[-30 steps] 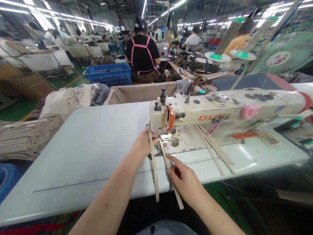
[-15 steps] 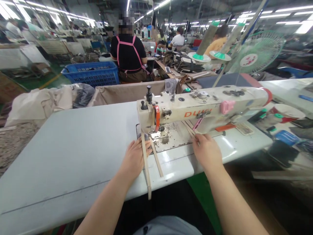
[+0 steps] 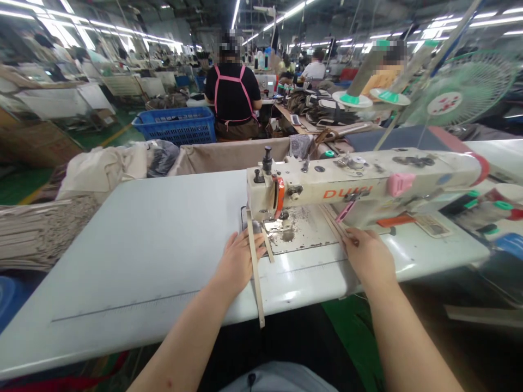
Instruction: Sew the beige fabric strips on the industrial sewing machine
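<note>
A white sewing machine (image 3: 363,179) stands on the pale table (image 3: 163,234). Beside its needle area, my left hand (image 3: 241,258) lies with fingers spread on the table edge of the metal plate. One long beige strip (image 3: 256,277) runs over those fingers and hangs past the front edge; a shorter strip (image 3: 268,246) lies just right of the fingertips. My right hand (image 3: 370,253) is closed in a pinch on thin beige strips (image 3: 333,222), which reach back under the machine arm near a pink clip-like tool (image 3: 346,210).
Two thread cones (image 3: 368,71) and a green fan (image 3: 466,98) stand behind the machine. A blue crate (image 3: 175,126), a fabric-lined bin (image 3: 232,155) and a seated person (image 3: 233,92) are beyond the table. Stacked fabric pieces (image 3: 41,234) lie at left.
The view has shifted, so the scene sits further right. The short strip now reaches less far toward the front edge. My right hand has drawn slightly away from the machine with its strips.
</note>
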`<move>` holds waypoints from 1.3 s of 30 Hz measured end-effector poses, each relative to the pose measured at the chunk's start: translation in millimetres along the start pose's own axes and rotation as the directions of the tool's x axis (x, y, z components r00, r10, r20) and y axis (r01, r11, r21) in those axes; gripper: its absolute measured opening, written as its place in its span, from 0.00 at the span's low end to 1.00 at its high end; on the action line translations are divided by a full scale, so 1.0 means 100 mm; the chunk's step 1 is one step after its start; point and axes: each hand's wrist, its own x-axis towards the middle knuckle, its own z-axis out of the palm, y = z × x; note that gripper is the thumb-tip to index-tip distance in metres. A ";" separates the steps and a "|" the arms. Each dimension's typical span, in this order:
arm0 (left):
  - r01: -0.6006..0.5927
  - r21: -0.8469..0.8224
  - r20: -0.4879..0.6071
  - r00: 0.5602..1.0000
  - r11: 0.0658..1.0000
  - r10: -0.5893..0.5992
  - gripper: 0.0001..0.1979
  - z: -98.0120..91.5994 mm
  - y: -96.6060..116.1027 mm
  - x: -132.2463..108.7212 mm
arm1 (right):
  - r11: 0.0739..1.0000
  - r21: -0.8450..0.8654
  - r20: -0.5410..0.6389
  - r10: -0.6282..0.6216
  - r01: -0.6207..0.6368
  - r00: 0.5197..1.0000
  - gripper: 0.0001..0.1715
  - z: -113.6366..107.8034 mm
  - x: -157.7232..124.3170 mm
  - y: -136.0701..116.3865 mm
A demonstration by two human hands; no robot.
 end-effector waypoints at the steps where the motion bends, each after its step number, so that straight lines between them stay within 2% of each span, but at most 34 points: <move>1: 0.002 -0.003 0.001 1.000 1.000 -0.002 0.19 0.00 0.00 0.00 | 0.999 0.029 -0.009 0.016 -0.016 1.000 0.21 0.00 0.00 0.00; 4: 0.005 -0.003 -0.003 1.000 1.000 -0.005 0.19 -0.01 0.01 0.00 | 0.989 0.137 -0.003 0.063 -0.062 0.998 0.23 -0.02 -0.02 -0.01; 7: 0.005 -0.004 -0.009 1.000 1.000 -0.005 0.18 0.00 0.01 0.00 | 0.921 0.369 0.085 0.103 -0.127 0.991 0.22 -0.10 -0.09 -0.09; 9: 0.008 -0.008 -0.008 1.000 1.000 -0.008 0.18 0.00 0.01 0.00 | 0.791 0.573 0.214 0.105 -0.212 0.971 0.19 -0.17 -0.19 -0.17; 12: 0.010 -0.005 -0.004 1.000 1.000 -0.010 0.18 0.00 0.01 0.00 | 0.553 0.760 0.408 0.003 -0.342 0.913 0.16 -0.26 -0.37 -0.31; 14: 0.010 0.002 -0.004 1.000 1.000 -0.010 0.18 0.00 0.00 0.00 | 0.465 0.800 0.456 -0.065 -0.378 0.887 0.20 -0.28 -0.48 -0.38; 16: 0.004 0.010 -0.007 1.000 1.000 -0.004 0.19 0.01 0.00 0.00 | 0.427 0.812 0.480 -0.102 -0.397 0.871 0.24 -0.28 -0.58 -0.43; 18: 0.000 0.015 -0.013 1.000 1.000 0.000 0.19 0.01 0.00 0.01 | 0.407 0.812 0.505 -0.133 -0.417 0.853 0.24 -0.28 -0.65 -0.47; 21: 0.008 0.022 -0.016 1.000 1.000 -0.007 0.19 0.01 0.00 0.03 | 0.407 0.807 0.520 -0.147 -0.428 0.841 0.17 -0.28 -0.75 -0.51; 25: 0.018 0.042 -0.013 1.000 0.999 -0.017 0.18 0.00 0.01 0.06 | 0.444 0.781 0.543 -0.138 -0.438 0.828 0.29 -0.27 -0.84 -0.56; 30: 0.003 0.058 -0.004 1.000 0.998 -0.003 0.20 0.01 0.00 0.06 | 0.449 0.767 0.557 -0.107 -0.460 0.824 0.26 -0.24 -0.95 -0.63; 34: -0.010 0.025 -0.044 0.999 1.000 0.011 0.19 0.05 -0.07 0.07 | 0.393 0.803 0.550 -0.195 -0.449 0.812 0.32 -0.17 -1.02 -0.68; 36: -0.037 -0.022 -0.075 0.997 0.999 0.035 0.18 0.06 -0.13 0.12 | 0.421 0.799 0.558 -0.252 -0.429 0.791 0.31 -0.14 -1.06 -0.70; 39: -0.045 -0.122 -0.108 0.994 0.992 0.032 0.16 0.05 -0.23 0.26 | 0.514 0.767 0.587 -0.319 -0.385 0.744 0.30 -0.14 -1.09 -0.73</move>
